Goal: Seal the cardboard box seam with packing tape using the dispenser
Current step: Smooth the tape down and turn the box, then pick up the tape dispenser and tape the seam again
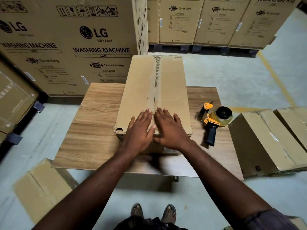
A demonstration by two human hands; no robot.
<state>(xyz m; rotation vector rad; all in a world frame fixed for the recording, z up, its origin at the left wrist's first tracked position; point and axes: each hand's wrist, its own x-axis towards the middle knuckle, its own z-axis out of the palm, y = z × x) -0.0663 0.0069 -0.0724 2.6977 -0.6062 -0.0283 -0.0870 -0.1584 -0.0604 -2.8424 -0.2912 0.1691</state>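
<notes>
Head view, left hand (139,130), right hand (170,130), grips released, flat on one box (141,83), one dispenser (216,120) nearby

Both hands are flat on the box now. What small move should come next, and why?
Probably the right hand should lift off and reach right for the dispenser, while the left hand presses the flaps. Both hands lie flat beside the seam at the near end of the box, and the dispenser lies untouched on the table.
</notes>
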